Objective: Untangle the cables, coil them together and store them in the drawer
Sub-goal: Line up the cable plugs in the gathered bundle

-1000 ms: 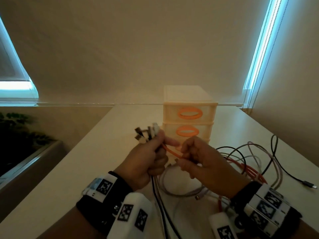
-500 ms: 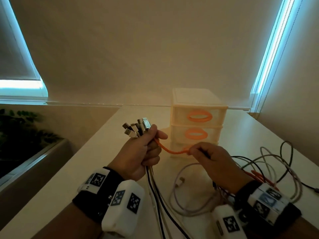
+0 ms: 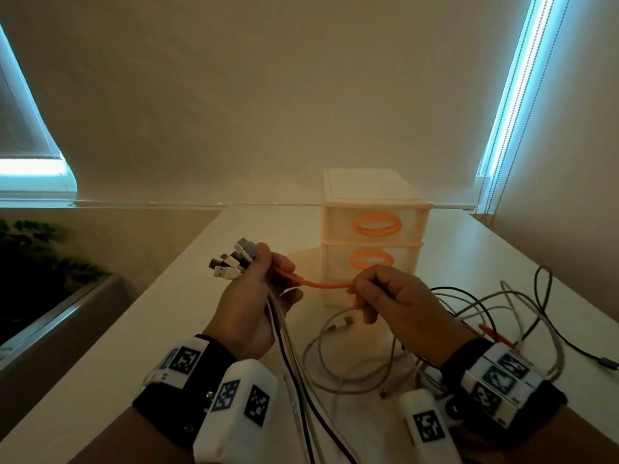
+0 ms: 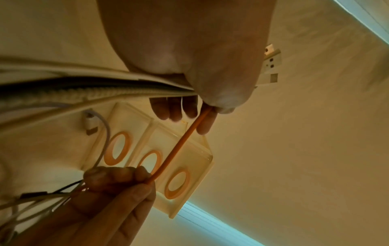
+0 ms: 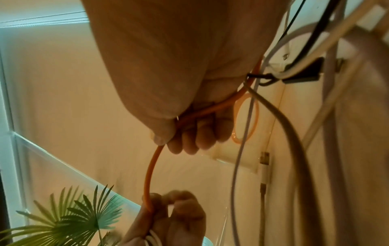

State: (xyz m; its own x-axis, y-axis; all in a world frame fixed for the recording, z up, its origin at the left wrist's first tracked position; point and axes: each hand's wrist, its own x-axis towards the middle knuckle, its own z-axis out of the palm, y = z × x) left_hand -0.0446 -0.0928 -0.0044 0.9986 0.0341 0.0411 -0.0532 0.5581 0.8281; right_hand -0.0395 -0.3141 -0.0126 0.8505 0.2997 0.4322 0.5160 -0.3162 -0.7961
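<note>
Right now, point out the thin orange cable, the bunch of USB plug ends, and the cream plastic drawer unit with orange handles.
thin orange cable [image 3: 321, 285], head view, on the span between both hands.
bunch of USB plug ends [image 3: 231, 261], head view, on the white plugs.
cream plastic drawer unit [image 3: 338, 226], head view, on the top drawer front.

drawer unit [image 3: 373, 236] at far middle of your tabletop [image 3: 160, 329] | your left hand [image 3: 254, 296] before it, left; right hand [image 3: 398, 303] before it, right | one cable [image 3: 321, 284] spans both hands | loose cables [image 3: 502, 316] on tabletop right | plant [image 3: 40, 249] far left, off tabletop
</note>
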